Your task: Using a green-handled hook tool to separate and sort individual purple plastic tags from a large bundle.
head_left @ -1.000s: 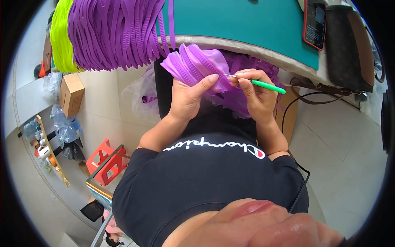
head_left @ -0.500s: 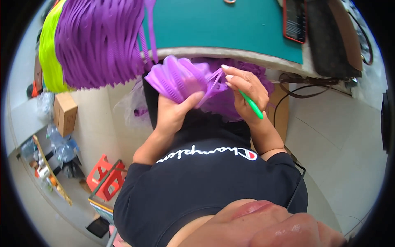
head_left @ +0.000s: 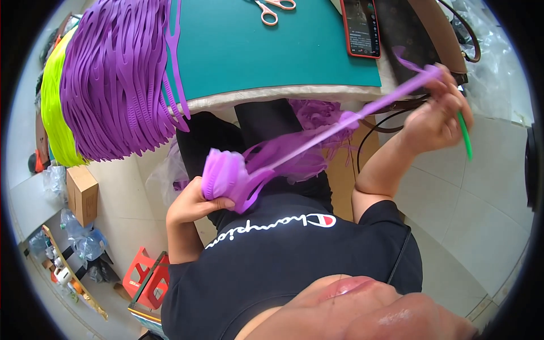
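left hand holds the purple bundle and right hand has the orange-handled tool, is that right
Not quite: the head view shows the tool is green-handled, not orange. The left hand holds the purple bundle, the right hand the tool.

On the table (head_left: 211,100), two bundles of strips (head_left: 113,82) are lying at the left and overhanging the near edge, the phone (head_left: 362,31) is resting between the scissors (head_left: 264,8) and the bag (head_left: 419,37) at the right, and before this edge the left hand (head_left: 190,202) is holding another bunch (head_left: 224,177).
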`<state>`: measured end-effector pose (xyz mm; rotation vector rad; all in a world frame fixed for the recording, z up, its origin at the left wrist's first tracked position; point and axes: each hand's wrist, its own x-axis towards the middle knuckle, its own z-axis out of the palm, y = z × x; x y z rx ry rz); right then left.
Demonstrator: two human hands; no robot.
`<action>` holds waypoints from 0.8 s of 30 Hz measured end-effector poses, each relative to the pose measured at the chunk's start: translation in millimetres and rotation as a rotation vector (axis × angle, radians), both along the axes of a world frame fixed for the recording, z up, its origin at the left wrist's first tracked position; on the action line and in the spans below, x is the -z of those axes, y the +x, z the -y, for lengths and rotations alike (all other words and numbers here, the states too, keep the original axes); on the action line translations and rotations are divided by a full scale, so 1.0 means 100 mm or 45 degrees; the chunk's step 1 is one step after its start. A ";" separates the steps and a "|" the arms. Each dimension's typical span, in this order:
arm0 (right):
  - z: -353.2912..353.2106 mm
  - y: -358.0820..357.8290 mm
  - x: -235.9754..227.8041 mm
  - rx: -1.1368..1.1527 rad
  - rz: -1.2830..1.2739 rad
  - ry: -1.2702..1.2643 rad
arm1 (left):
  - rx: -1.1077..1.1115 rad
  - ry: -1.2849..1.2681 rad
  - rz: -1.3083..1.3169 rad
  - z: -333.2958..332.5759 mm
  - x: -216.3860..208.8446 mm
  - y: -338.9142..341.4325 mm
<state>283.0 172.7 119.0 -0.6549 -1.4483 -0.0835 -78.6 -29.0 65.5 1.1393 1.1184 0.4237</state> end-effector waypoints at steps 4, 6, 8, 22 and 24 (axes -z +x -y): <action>0.25 -0.48 0.16 -1.229 0.164 -1.045 | -0.454 -0.023 0.747 0.08 0.04 0.12; 0.29 -0.61 0.26 -1.267 0.322 -1.085 | -0.487 -0.102 1.144 0.00 0.08 0.16; 0.36 -0.69 0.36 -1.115 0.198 -1.244 | -0.584 -0.079 1.164 -0.10 -0.03 0.32; 0.96 -1.27 0.64 -0.827 0.452 -0.518 | -1.375 0.124 0.872 -0.54 -0.02 0.85; 0.96 -1.28 0.65 -0.815 0.467 -0.490 | -1.340 0.165 0.822 -0.53 0.00 0.82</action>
